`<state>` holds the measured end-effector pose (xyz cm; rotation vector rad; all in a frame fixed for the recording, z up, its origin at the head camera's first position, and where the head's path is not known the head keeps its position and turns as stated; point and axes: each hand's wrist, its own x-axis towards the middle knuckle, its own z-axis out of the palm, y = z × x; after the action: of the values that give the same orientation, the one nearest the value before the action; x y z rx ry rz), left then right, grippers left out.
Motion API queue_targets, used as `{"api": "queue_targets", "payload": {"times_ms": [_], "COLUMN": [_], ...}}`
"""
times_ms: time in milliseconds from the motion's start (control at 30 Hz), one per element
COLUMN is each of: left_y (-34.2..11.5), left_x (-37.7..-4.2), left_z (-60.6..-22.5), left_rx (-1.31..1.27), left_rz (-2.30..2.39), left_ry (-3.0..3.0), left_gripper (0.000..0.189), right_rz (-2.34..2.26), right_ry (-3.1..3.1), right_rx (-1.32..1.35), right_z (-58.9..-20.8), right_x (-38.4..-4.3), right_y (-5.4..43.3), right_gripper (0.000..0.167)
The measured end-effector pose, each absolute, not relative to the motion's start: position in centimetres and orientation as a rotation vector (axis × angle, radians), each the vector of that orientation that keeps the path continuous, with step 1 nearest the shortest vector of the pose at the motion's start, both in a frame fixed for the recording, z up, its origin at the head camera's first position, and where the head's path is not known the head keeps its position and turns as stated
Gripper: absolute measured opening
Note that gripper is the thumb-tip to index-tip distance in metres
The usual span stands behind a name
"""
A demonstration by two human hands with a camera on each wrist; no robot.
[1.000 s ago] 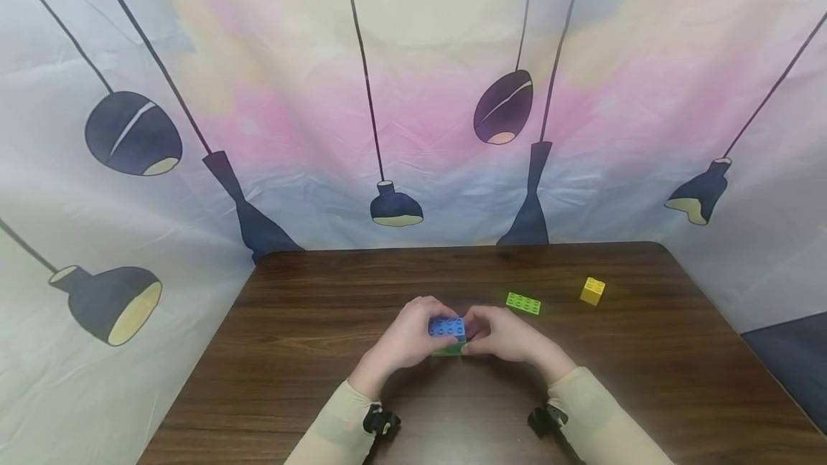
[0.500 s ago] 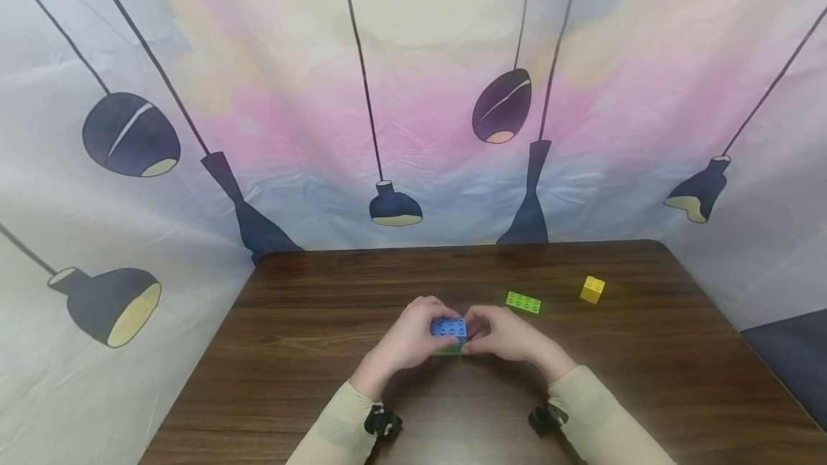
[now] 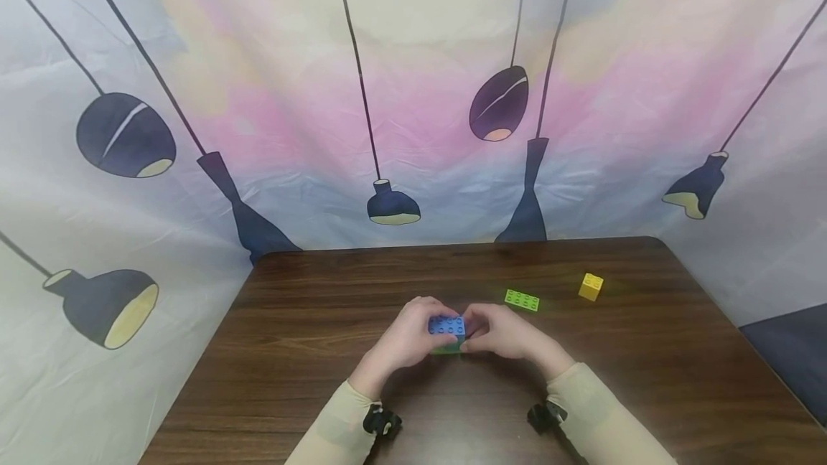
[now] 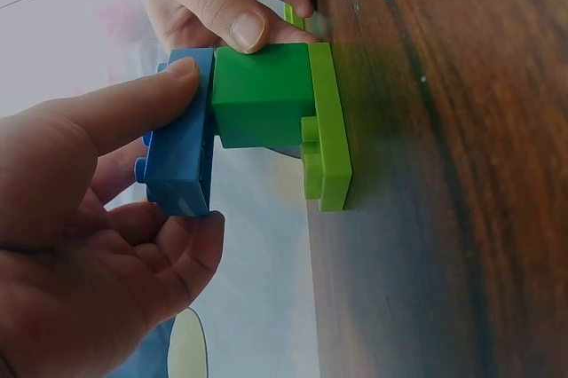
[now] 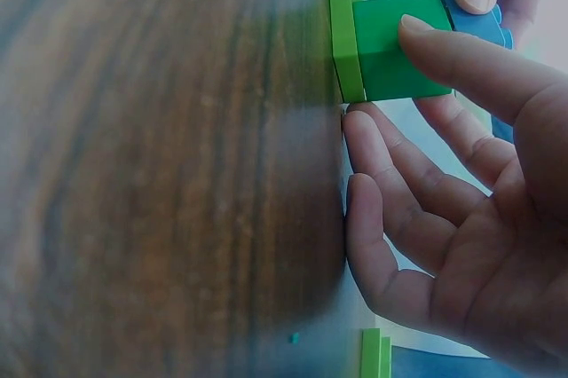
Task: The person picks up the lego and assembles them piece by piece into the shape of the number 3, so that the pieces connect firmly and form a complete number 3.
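Close in front of the person, a blue brick (image 4: 182, 138) with studs sits over a green brick (image 4: 264, 98), which stands on one end of a thin lime-green plate brick (image 4: 330, 134). The blue brick overhangs the green one toward the left. My left hand (image 3: 408, 334) pinches the blue brick between thumb and fingers. On the other side, my right hand (image 3: 507, 334) grips the green brick, its thumb (image 5: 435, 45) on the near face and the index finger behind. The other right fingers (image 5: 368, 227) curve low beside the tabletop.
A second lime-green plate brick (image 3: 521, 300) lies on the dark wooden table (image 3: 310, 357) behind the right hand. Farther right stands a yellow brick (image 3: 591, 287). A cloth backdrop (image 3: 291, 128) printed with hanging lamps rises behind the table's far edge.
Both hands keep their hold on the brick stack in almost the same place. The head view has shifted slightly.
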<state>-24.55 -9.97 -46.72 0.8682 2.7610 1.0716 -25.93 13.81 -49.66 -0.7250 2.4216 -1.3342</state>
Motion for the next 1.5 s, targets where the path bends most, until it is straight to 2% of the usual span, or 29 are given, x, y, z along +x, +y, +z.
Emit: {"api": "queue_targets", "payload": {"times_ms": [1500], "left_y": [-9.89], "left_x": [-24.37], "left_z": [-46.59], "left_rx": [0.86], "left_rz": [1.05], "left_ry": [2.753], "left_gripper": [0.031], "right_rz": [-1.314], "right_ry": [2.43], "right_rx": [-0.725], "right_z": [-49.74], "right_x": [-25.94], "right_y": [13.87], "right_gripper": [0.027]}}
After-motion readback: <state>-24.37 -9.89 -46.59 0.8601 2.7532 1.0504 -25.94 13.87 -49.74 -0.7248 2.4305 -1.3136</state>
